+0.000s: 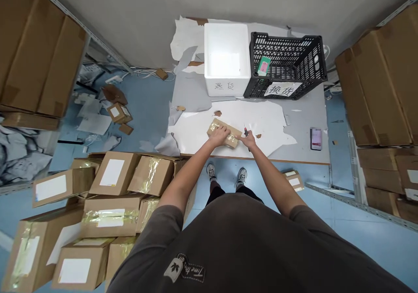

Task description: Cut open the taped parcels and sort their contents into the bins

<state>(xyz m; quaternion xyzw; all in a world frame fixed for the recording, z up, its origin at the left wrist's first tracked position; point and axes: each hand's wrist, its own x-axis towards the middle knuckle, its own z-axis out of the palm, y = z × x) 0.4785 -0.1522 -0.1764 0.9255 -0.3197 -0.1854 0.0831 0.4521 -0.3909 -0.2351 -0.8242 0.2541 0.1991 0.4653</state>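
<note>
The left hand (220, 135) lies over a taped box (233, 132) near the front edge of the table (307, 121) (whether its fingers grip, I cannot tell), while the right hand (248, 142), just beside the box's right end, clasps a slim cutter (246, 131).

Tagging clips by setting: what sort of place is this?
Probably a parcel-returns room: the white bin is marked "returns" in Chinese, the black crate "exchanges"; taped cartons are stacked nearby.
</note>
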